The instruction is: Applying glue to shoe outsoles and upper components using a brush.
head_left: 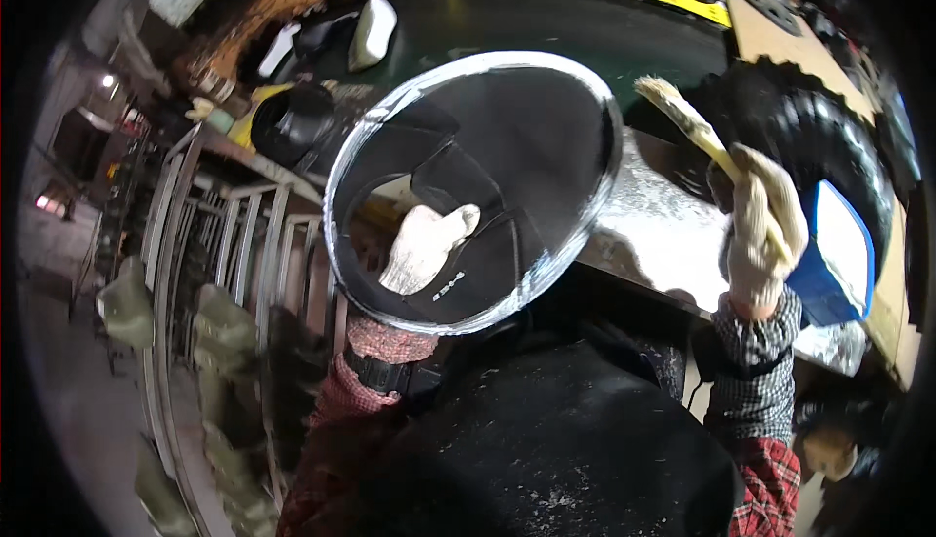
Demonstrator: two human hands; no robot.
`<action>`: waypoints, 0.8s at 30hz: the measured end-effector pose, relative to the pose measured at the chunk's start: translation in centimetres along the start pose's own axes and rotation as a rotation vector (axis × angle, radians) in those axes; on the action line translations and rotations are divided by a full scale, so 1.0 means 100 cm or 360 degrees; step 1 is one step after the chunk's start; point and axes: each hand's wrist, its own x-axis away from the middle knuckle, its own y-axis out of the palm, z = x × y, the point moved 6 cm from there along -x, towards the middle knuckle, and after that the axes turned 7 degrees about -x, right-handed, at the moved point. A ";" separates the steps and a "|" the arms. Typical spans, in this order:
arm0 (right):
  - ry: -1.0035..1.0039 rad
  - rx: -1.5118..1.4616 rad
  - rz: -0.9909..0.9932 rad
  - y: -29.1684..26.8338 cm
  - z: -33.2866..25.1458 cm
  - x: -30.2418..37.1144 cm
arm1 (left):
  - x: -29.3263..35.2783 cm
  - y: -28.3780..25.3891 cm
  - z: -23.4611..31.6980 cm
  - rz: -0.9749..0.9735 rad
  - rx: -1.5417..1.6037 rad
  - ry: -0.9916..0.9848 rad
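A wide oval piece of black sheet material (546,137), its rim smeared white, hangs in front of me. My left hand (426,244), in a pale knit glove, reaches up through an opening in its lower left part. Thumb and fingers are closed on the edge of a black flap there. To the right, my gloved right hand (765,215) is wrapped round a brush (692,127). Its bristles point up and left, apart from the white rim. Beside that hand stands a blue tub (843,254) with white stuff inside.
A metal rack (161,274) with olive-green boot-shaped pieces (229,322) stands at left. Dark ribbed rubber (799,118) lies behind the tub. White-smeared board (658,220) covers the bench's near part. A pale boot-shaped piece (373,35) rests on the dark bench top (507,15).
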 end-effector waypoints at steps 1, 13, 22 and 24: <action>-0.0021 -0.0047 -0.0074 0.004 0.000 0.007 | -0.002 0.005 -0.009 0.0006 0.0326 -0.0249; 0.0209 0.0251 -0.0490 0.005 0.045 0.047 | -0.155 0.057 -0.163 0.0225 0.2828 -0.1005; 0.0532 -0.0047 -0.0522 0.021 0.067 0.067 | -0.033 -0.108 -0.068 0.1091 0.0587 0.0146; 0.0452 -0.0065 -0.0724 0.041 0.045 0.060 | 0.056 -0.208 -0.045 0.1659 0.0500 0.0083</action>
